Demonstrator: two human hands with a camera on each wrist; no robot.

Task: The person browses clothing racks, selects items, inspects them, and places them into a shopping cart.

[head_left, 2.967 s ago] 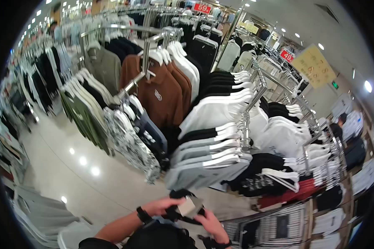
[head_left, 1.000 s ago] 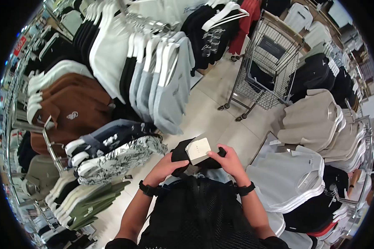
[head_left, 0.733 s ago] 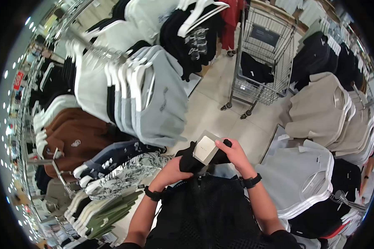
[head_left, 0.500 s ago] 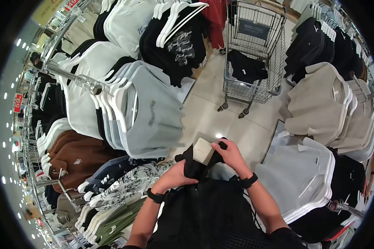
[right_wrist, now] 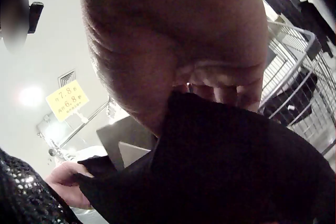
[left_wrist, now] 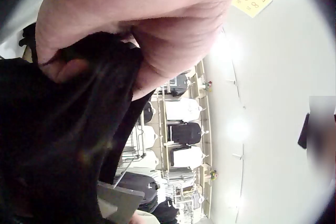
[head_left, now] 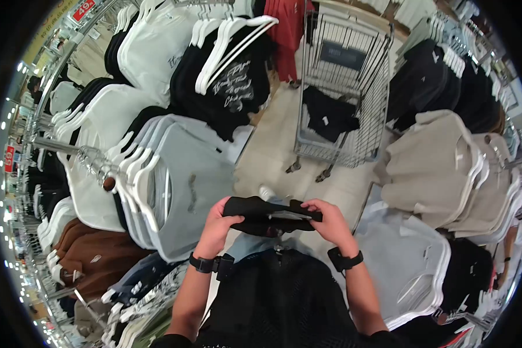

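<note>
In the head view a black cloth garment [head_left: 249, 213] is stretched between both hands in front of the chest. My left hand [head_left: 216, 229] grips its left end, thumb on top. The right hand [head_left: 333, 225] pinches the opposite end. A grey-and-pale card tag [head_left: 287, 216] shows edge-on along the cloth near the right fingers. Left wrist view: fingers curl into the black fabric [left_wrist: 58, 140], with the card [left_wrist: 123, 200] below. From the right wrist, the cloth [right_wrist: 226, 161] hangs under the palm and hides most of the fingertips; the card [right_wrist: 128, 142] stands behind it.
Ahead is a wire shopping cart [head_left: 343, 56] with a black garment [head_left: 329, 116] inside. Grey shirts [head_left: 191, 174] hang close at left, beside white hangers [head_left: 229, 49]. Beige shirts [head_left: 426, 168] and pale grey shirts [head_left: 394, 258] line the right. Tiled floor [head_left: 261, 156] runs between.
The view has swung from the racks down toward the cart. The hands have moved apart, stretching the cloth wide, and the card's face has turned from view to edge-on.
</note>
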